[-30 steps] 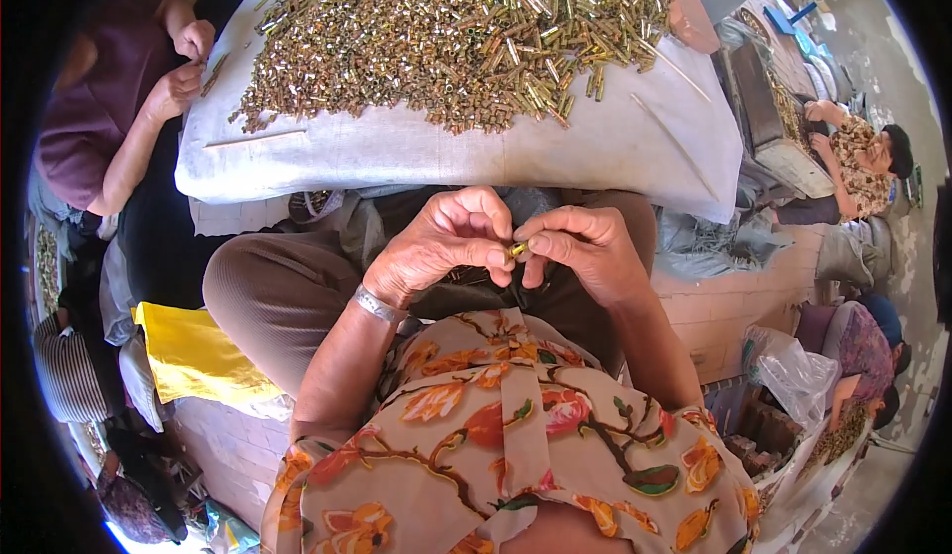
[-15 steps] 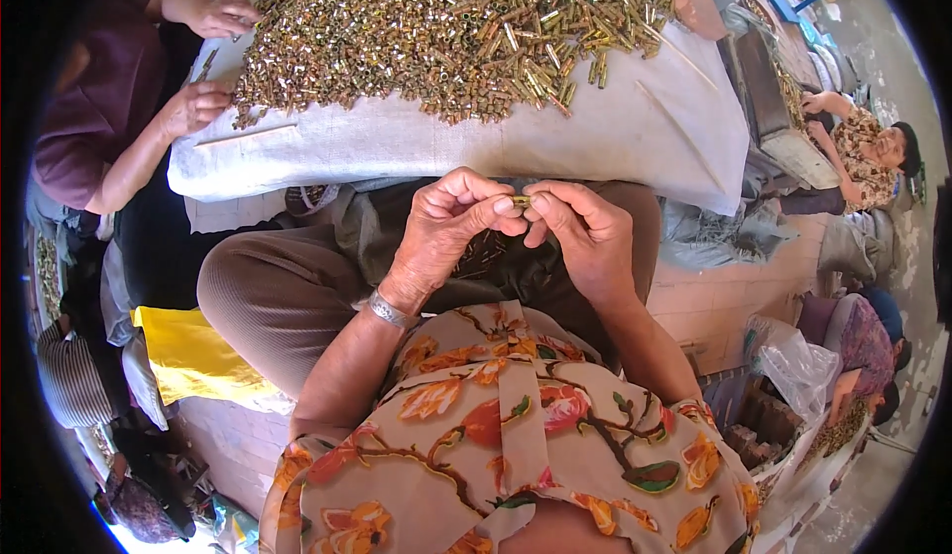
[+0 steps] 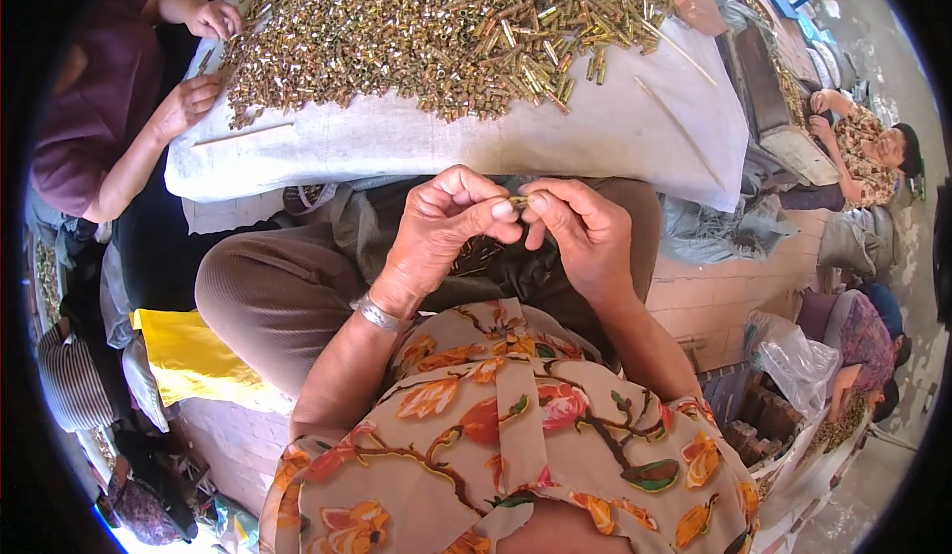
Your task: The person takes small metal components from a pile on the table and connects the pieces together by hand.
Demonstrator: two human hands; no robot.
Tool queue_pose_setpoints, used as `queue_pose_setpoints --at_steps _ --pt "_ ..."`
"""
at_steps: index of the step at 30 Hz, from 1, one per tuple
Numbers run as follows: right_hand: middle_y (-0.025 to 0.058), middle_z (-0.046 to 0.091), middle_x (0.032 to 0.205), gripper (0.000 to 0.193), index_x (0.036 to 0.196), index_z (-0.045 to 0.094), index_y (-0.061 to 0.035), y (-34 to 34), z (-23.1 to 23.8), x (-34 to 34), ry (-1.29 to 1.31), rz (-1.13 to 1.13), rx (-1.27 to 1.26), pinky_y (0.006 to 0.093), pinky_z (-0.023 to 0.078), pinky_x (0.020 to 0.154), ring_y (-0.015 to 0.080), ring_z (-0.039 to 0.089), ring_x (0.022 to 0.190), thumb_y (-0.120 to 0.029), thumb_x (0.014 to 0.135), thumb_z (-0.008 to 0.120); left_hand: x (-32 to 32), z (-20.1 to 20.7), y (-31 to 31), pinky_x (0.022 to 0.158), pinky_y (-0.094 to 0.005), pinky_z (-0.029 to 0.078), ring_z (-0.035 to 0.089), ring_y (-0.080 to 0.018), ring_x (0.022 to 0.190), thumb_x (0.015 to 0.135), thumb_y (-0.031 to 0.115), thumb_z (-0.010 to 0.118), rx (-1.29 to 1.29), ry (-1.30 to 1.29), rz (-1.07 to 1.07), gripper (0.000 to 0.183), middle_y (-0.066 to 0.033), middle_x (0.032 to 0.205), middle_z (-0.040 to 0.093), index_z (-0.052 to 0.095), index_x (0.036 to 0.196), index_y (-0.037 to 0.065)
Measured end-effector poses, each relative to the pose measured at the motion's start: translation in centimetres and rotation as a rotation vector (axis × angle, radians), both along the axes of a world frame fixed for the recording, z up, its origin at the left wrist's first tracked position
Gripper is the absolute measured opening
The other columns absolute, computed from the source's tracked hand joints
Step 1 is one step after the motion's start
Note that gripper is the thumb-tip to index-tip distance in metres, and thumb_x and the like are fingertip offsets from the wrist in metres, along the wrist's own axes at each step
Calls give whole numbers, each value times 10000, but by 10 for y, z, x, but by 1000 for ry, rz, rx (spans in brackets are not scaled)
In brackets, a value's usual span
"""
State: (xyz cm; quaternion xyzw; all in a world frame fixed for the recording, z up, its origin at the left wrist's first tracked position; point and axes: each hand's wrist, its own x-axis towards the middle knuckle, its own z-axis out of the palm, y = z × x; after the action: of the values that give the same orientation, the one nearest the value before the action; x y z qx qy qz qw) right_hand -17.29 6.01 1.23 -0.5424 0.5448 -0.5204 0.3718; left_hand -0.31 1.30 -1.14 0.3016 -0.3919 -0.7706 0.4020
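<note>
Just past my lap, my left hand (image 3: 436, 232) and my right hand (image 3: 587, 237) come close together. Between their thumbs and fingertips is a small brass-coloured tube (image 3: 519, 200), mostly covered by the fingers. The left hand pinches its left end and the right hand its right end. Beyond them lies a big heap of similar brass-coloured tubes (image 3: 426, 48) on a table covered with pale cloth (image 3: 397, 147). More small pieces (image 3: 481, 253) lie in my lap, partly hidden below my hands.
A co-worker's hands (image 3: 186, 108) rest at the heap's left edge. Thin sticks (image 3: 679, 132) lie on the cloth. At right, another person (image 3: 863, 152) sits by a wooden box (image 3: 798, 152). A grey plastic sheet (image 3: 719, 232) lies right of my knee, a yellow cloth (image 3: 198, 356) at left.
My hands stay nearly in place, still pinching the tube, with the left wrist shifted slightly left. The co-worker's hands at left have drawn back a little from the heap.
</note>
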Motion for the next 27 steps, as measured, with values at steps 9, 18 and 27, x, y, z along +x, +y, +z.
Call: queue_pose_setpoints --at_steps 9,18,27 --pt "30 589 702 215 940 591 -16 -1 -5 -14 -872 405 517 238 443 502 106 556 591 -219 961 522 9 2 -10 477 -203 485 585 -100 555 824 94 708 146 174 -418 233 -44 777 625 542 982 50" --pt "89 603 753 156 885 559 -20 -102 -58 -62 340 -177 3 366 494 571 247 623 696 -150 859 640 -28 -19 -75 657 -366 516 644 -275 747 792 99 661 -962 -1104 384 121 -128 823 635 648 903 52" --pt "137 609 850 220 1038 594 -48 -100 -51 -55 833 -136 -133 407 475 603 317 608 702 -102 829 636 -27 -22 -70 669 -391 516 628 -319 750 806 108 656 -1094 -1263 347 167 -130 856 632 642 967 67"
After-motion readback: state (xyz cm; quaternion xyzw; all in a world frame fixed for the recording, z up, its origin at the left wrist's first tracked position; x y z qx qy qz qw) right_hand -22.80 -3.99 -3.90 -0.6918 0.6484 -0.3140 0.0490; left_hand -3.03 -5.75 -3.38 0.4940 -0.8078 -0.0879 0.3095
